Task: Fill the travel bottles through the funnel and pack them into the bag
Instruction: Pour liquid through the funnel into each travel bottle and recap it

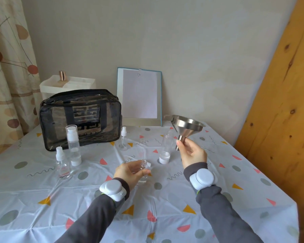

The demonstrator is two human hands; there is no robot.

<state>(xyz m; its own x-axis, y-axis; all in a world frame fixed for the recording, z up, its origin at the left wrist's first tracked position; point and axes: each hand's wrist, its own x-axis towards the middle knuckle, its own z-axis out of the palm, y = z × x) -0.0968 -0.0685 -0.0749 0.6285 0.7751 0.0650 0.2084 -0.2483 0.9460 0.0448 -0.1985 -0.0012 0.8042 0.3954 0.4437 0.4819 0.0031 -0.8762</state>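
On table (165, 207), rear left: bag (80, 118), box (67, 85) behind, board (139, 97) right of it. Before bag: pump bottle (73, 146), spray bottle (61, 163). Centre: slim bottle (123, 139), wide bottle (165, 149), open bottle (142, 171) before them, funnel (187, 127) rightmost.

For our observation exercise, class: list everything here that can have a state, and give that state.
funnel: lifted, pinched by right hand
small bottle: uncapped, held by left hand
bag: standing, zip unclear
pump bottle: capped, standing
left spray bottle: capped, standing
middle spray bottle: capped, standing

Plain beige wall (165, 32), patterned curtain (9, 67) at left, leaning knotty wooden board (279, 111) at right.
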